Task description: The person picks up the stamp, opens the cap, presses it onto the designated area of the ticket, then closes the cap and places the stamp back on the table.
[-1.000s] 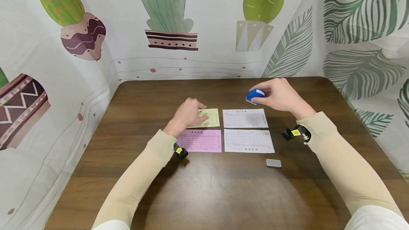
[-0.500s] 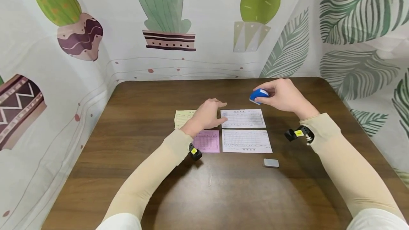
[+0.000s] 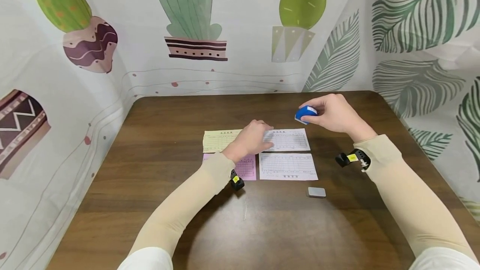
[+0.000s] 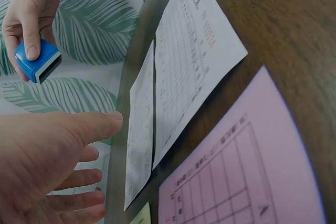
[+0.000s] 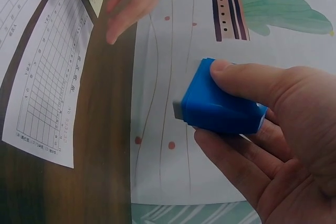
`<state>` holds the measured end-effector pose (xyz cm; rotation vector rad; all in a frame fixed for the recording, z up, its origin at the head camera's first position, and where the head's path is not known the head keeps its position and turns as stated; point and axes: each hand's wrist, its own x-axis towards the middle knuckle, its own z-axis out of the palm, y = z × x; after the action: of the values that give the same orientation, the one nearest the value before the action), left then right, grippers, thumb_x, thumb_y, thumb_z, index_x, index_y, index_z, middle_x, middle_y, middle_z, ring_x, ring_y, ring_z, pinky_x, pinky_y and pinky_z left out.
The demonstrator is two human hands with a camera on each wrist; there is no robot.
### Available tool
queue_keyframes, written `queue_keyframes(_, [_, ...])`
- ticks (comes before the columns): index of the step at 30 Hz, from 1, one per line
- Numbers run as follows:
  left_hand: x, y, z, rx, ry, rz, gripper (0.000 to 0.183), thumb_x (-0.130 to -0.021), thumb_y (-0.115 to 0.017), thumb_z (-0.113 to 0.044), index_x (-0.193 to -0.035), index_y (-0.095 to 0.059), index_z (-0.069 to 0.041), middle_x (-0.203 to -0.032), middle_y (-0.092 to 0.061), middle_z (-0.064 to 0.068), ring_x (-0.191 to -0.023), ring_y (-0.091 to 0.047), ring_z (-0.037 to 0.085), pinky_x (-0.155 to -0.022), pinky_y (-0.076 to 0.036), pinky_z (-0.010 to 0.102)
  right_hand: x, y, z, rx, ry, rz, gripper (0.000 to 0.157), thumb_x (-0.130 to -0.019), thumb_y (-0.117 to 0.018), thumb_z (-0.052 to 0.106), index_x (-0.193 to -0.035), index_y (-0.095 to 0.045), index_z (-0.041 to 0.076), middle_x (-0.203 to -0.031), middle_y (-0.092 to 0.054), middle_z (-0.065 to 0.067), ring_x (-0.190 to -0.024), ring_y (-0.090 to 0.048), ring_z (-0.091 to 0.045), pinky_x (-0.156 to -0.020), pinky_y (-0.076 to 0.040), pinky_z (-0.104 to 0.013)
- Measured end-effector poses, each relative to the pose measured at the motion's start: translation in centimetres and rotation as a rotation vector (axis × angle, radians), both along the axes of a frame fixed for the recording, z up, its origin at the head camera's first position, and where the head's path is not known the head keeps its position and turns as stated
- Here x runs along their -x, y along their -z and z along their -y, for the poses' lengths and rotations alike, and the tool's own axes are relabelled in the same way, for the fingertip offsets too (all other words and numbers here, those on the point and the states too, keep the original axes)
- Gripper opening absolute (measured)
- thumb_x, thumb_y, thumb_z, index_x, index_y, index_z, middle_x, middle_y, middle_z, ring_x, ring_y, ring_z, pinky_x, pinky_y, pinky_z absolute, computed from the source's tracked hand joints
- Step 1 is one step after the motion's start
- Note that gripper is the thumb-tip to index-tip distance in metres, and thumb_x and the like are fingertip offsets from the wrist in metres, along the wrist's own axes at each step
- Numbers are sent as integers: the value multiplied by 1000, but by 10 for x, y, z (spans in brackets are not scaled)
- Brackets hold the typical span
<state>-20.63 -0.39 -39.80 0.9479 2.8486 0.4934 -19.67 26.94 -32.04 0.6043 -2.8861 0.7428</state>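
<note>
My right hand pinches a blue stamp between thumb and fingers, raised beyond the back right paper. The right wrist view shows the blue stamp with its flat stamping end turned toward the papers. My left hand reaches over the left edge of the back white form, fingers extended and holding nothing. A yellow form lies at the back left, partly under the left hand in view. The pink form in front of it is half hidden by the left wrist. Another white form lies front right.
A small grey rectangular case lies in front of the white forms. The brown wooden table backs onto a white curtain printed with cacti and leaves. Both wrists carry black cameras.
My left hand has moved right, from over the yellow form to the edge of the back white form. My right hand, with the stamp, has shifted slightly right.
</note>
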Motion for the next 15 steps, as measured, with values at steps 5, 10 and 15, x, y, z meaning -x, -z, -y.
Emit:
queue_keyframes(5, [-1,1,-5,17,3,-14,55,-97,-79,-31,-144,-66,-7,-146,-68,10,-137,-59,31,-120,-47,35,-1,0,-1,10,0,3,33,-90,-88,22,-120,-81,12,-105,-82,-16,-89,-79,-28,-84,-65,-50])
queue_keyframes(10, [-1,3,-9,33,3,-19,53,-97,-78,-31,-143,-67,-7,-144,-69,9,-137,-59,30,-120,-48,35,-2,2,-4,5,7,8,33,-89,-88,23,-120,-81,13,-104,-82,-14,-86,-79,-26,-81,-65,-46])
queue_keyframes(15, [-2,5,-13,57,-12,-15,54,-97,-78,-34,-145,-67,-10,-145,-68,8,-135,-59,28,-118,-50,35,-3,2,-7,11,7,9,33,-89,-88,23,-119,-82,13,-105,-82,-15,-88,-80,-28,-84,-66,-51])
